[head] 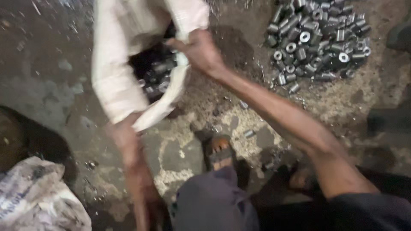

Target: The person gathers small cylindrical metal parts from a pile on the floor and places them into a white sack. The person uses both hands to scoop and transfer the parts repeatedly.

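A white woven sack (115, 64) lies on the dirty floor with its mouth held open. Inside it I see several short metal cylinder parts (157, 77). My right hand (198, 50) grips the sack's upper rim. My left hand (125, 133), blurred, grips the lower rim near me. A pile of the same metal cylinders (317, 40) lies on the floor at the upper right, apart from the sack.
My sandalled foot (219, 150) stands on the floor below the sack, and my other foot (302, 179) is to its right. A crumpled printed sack (36, 199) lies at the lower left. A few loose cylinders (249, 133) and metal shavings are scattered on the floor.
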